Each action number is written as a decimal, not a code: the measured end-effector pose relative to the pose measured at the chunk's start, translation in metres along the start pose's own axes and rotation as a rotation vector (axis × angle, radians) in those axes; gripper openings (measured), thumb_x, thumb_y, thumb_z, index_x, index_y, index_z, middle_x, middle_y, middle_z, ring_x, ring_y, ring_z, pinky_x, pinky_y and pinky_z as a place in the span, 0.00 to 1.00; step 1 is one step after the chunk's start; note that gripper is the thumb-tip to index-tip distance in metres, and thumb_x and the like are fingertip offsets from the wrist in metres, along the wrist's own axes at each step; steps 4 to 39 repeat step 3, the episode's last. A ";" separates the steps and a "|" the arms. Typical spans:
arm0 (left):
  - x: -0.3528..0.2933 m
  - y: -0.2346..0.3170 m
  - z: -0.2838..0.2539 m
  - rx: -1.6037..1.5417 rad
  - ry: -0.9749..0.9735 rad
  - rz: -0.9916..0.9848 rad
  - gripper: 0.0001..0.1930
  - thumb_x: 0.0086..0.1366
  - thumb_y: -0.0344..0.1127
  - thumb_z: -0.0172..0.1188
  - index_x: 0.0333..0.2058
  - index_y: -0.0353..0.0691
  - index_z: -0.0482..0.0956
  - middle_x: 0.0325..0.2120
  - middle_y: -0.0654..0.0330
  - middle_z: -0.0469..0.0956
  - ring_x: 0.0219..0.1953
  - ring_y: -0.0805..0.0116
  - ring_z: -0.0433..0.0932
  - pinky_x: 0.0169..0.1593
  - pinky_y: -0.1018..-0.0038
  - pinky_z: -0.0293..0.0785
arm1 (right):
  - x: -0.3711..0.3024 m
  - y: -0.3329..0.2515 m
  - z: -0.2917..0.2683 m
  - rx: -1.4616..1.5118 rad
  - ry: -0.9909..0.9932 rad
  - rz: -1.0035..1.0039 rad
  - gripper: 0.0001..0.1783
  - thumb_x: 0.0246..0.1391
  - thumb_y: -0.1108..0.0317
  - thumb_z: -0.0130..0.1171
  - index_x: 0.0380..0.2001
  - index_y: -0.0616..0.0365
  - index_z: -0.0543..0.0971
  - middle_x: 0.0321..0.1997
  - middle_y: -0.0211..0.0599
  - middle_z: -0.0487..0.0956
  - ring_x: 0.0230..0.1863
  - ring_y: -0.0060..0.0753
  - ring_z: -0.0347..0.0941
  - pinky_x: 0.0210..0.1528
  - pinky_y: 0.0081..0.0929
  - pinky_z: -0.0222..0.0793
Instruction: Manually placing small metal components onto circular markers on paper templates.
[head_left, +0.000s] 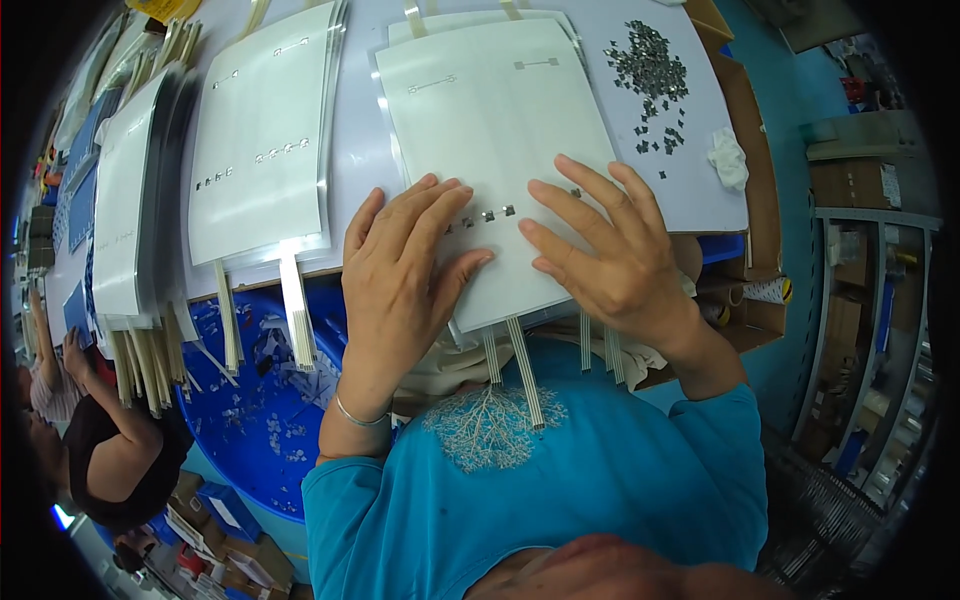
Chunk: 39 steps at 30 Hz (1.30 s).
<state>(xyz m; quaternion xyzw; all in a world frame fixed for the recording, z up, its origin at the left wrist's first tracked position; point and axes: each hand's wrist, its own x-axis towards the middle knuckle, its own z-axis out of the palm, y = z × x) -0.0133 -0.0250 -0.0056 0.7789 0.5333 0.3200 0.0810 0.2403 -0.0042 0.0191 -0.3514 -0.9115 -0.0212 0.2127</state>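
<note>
A white flat panel (490, 110) with a clear border lies before me, with flat ribbon-like strips (523, 365) hanging off its near edge toward my chest. Across its lower part runs a row of small dark metal pieces (490, 215). My left hand (400, 250) rests on the left of this row, fingers stretched out and thumb pointing right. Over the right of the row spreads my right hand (610, 240), its fingers apart and partly covering the pieces. I see nothing held in either hand. Another white sheet shows beneath the panel's far edge.
Loose metal pieces (648, 70) lie heaped at the far right, near a crumpled white tissue (728, 158). Stacked white panels (262, 140) stand to my left, beside another pile (130, 200). Below them is a blue bin (250, 420) with scraps. A co-worker (120, 440) is at far left.
</note>
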 end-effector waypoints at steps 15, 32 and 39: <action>0.006 0.003 -0.005 0.028 -0.041 0.013 0.30 0.64 0.47 0.76 0.63 0.47 0.81 0.59 0.60 0.84 0.67 0.58 0.80 0.73 0.50 0.66 | -0.012 0.011 -0.014 0.214 -0.047 0.094 0.14 0.64 0.67 0.71 0.51 0.54 0.90 0.71 0.48 0.79 0.74 0.55 0.72 0.76 0.58 0.62; 0.006 0.003 -0.005 0.028 -0.041 0.013 0.30 0.64 0.47 0.76 0.63 0.47 0.81 0.59 0.60 0.84 0.67 0.58 0.80 0.73 0.50 0.66 | -0.012 0.011 -0.014 0.214 -0.047 0.094 0.14 0.64 0.67 0.71 0.51 0.54 0.90 0.71 0.48 0.79 0.74 0.55 0.72 0.76 0.58 0.62; 0.006 0.003 -0.005 0.028 -0.041 0.013 0.30 0.64 0.47 0.76 0.63 0.47 0.81 0.59 0.60 0.84 0.67 0.58 0.80 0.73 0.50 0.66 | -0.012 0.011 -0.014 0.214 -0.047 0.094 0.14 0.64 0.67 0.71 0.51 0.54 0.90 0.71 0.48 0.79 0.74 0.55 0.72 0.76 0.58 0.62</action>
